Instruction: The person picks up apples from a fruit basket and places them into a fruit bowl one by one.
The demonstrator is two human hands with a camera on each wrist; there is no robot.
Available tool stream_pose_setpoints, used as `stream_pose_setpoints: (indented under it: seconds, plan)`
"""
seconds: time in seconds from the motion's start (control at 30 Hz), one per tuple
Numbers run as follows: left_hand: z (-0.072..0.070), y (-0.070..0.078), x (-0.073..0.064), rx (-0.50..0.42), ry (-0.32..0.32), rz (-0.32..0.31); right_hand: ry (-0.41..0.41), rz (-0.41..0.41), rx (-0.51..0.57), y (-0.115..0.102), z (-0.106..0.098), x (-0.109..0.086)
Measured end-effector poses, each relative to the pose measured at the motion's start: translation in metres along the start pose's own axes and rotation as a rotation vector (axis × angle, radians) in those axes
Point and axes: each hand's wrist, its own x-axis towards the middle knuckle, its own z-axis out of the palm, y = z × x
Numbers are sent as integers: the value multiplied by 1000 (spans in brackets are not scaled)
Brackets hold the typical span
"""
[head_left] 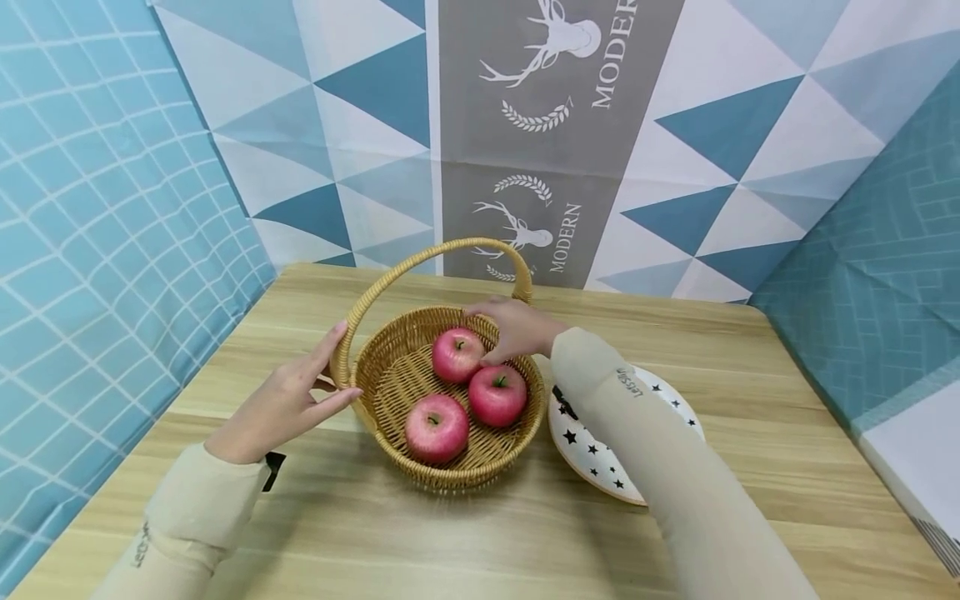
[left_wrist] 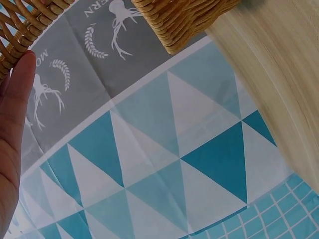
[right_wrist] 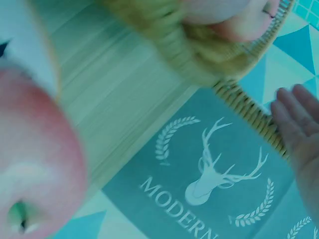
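A round wicker basket (head_left: 420, 454) with a tall arched handle stands on the table and holds three red apples (head_left: 437, 428). At its left side my left hand (head_left: 281, 404) grips the foot of the handle (head_left: 341, 354), thumb in front and fingers behind. In the left wrist view a finger (left_wrist: 19, 94) touches the wicker. Above the basket's far right part is my right hand (head_left: 517, 327), close to two of the apples. Its fingers (right_wrist: 291, 114) look straight in the right wrist view, beside the handle. Another apple (right_wrist: 40, 154) looms large at that view's left.
Right of the basket lies a round white plate (head_left: 588, 454) with black stars, partly hidden under my right sleeve (head_left: 660, 450). A white box (head_left: 918, 467) stands at the right edge of the wooden table (head_left: 480, 558). Patterned cloth walls (head_left: 375, 108) surround the table.
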Motion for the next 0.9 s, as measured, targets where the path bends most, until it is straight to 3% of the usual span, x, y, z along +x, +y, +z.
stream_pose_setpoints:
  seconds: [0.27, 0.5, 0.6, 0.73, 0.9]
  plan:
    - [-1, 1, 0, -6, -2, -42, 142, -70, -121, 18, -7, -40]
    - [3, 2, 0, 2, 1, -43, 250, -213, -145, 38, -2, -93]
    - [3, 2, 1, 8, 9, -43, 244, -176, -135, 45, 0, -110]
    - [4, 2, 0, 9, 11, -38, 228, -55, -135, 53, -3, -129]
    - [2, 4, -3, -35, -14, -88, 239, 31, -173, 63, -14, -151]
